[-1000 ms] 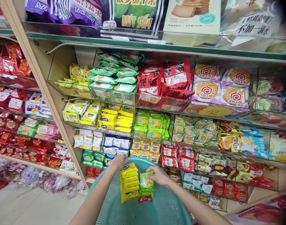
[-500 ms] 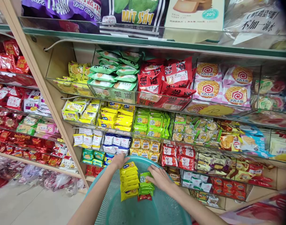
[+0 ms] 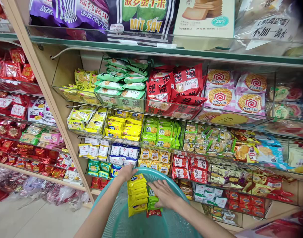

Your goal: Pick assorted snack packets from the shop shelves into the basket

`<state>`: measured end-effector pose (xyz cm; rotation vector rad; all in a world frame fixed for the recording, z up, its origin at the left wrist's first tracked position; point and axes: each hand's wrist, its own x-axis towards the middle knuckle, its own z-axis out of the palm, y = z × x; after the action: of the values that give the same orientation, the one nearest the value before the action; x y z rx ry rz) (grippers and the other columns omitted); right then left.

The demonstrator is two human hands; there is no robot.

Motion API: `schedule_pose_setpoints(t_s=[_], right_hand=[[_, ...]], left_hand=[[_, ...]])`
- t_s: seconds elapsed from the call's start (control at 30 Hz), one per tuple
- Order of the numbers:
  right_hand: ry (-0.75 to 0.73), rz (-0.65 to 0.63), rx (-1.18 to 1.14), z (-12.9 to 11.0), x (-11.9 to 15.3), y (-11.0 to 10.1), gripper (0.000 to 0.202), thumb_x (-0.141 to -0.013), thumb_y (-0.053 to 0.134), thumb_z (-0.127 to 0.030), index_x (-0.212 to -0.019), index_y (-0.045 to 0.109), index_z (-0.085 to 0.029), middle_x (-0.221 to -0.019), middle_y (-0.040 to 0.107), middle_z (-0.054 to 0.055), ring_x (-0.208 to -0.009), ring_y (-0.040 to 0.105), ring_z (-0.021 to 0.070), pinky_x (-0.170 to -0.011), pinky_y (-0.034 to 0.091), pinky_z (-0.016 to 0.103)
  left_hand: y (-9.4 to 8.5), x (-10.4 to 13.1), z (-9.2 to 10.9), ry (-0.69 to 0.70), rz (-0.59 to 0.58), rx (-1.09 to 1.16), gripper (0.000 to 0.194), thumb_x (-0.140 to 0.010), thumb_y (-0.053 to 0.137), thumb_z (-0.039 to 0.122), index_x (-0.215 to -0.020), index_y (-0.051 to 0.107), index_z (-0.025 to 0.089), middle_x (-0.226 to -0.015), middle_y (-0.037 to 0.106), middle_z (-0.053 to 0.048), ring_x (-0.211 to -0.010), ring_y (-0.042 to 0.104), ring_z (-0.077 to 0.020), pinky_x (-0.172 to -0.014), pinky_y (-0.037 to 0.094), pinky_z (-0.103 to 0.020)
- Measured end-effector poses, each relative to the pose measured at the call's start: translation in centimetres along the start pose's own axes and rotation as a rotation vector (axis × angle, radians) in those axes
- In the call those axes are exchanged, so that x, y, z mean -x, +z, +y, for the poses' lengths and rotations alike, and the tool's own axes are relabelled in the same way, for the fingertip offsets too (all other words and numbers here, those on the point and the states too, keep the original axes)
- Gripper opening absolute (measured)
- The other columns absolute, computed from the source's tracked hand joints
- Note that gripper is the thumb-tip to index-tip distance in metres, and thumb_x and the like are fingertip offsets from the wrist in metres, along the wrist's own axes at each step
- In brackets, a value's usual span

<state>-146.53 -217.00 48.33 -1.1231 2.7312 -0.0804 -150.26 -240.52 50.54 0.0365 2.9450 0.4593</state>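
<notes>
A teal plastic basket (image 3: 109,195) with perforated sides is in front of me, below the shelves. My left hand (image 3: 126,172) is closed on its far left rim. Inside the basket stands a stack of yellow snack packets (image 3: 137,196), just right of my left hand. Beside it is a stack of green snack packets (image 3: 151,201), partly hidden by my right hand (image 3: 163,195). That hand lies over the green stack's right side with its fingers spread out. A red packet (image 3: 153,213) sits at the foot of the green stack.
Shelves with clear dividers hold yellow packets (image 3: 114,125), green packets (image 3: 163,134), red packets (image 3: 186,79) and round biscuits (image 3: 219,96). A wooden upright (image 3: 46,99) separates the left shelves. Plastic-wrapped goods (image 3: 52,191) lie on the floor at left.
My right hand has shifted slightly and its fingers have spread over the green packets. The left hand stays at the rim. The view has tilted a little.
</notes>
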Motion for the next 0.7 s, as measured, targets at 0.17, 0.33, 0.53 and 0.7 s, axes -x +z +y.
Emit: schedule_pose_setpoints(t_s=[0.17, 0.33, 0.53, 0.7], right_hand=[[0.033, 0.024, -0.016, 0.0, 0.1, 0.5, 0.091, -0.059, 0.071, -0.038, -0.135, 0.023, -0.025, -0.114, 0.049, 0.011, -0.106, 0.042, 0.0301, -0.092, 0.028, 0.045], [0.062, 0.022, -0.028, -0.2, 0.3, -0.2, 0.089, -0.06, 0.07, -0.041, -0.135, 0.024, -0.026, -0.116, 0.048, 0.01, -0.107, 0.041, 0.0302, -0.092, 0.028, 0.045], [-0.038, 0.261, -0.096, -1.4, 1.5, -8.2, 0.062, -0.076, 0.052, -0.05, -0.131, 0.032, -0.028, -0.119, 0.05, 0.007, -0.11, 0.042, 0.0255, -0.092, 0.032, 0.038], [-0.109, 0.598, 0.146, -1.1, 1.2, -16.7, 0.038, -0.089, 0.031, -0.042, -0.113, 0.05, -0.02, -0.098, 0.058, 0.008, -0.092, 0.05, 0.0211, -0.081, 0.039, 0.035]], left_hand=[[0.2, -0.1, -0.1, 0.004, 0.006, -0.001, 0.045, -0.083, 0.031, 0.051, -0.099, 0.057, 0.018, -0.102, 0.063, -0.014, -0.098, 0.058, -0.0282, -0.077, 0.043, -0.034], [0.3, -0.1, -0.1, 0.002, 0.016, -0.005, 0.045, -0.083, 0.031, 0.05, -0.099, 0.057, 0.018, -0.102, 0.063, -0.014, -0.098, 0.058, -0.0274, -0.077, 0.043, -0.034], [0.3, -0.1, -0.2, 0.006, 0.021, -0.003, 0.046, -0.083, 0.031, 0.051, -0.102, 0.056, 0.017, -0.103, 0.063, -0.015, -0.098, 0.057, -0.0278, -0.077, 0.043, -0.034], [0.2, 0.0, -0.1, -0.014, 0.013, -0.004, 0.045, -0.082, 0.031, 0.051, -0.099, 0.057, 0.019, -0.103, 0.063, -0.013, -0.097, 0.058, -0.0275, -0.076, 0.043, -0.033]])
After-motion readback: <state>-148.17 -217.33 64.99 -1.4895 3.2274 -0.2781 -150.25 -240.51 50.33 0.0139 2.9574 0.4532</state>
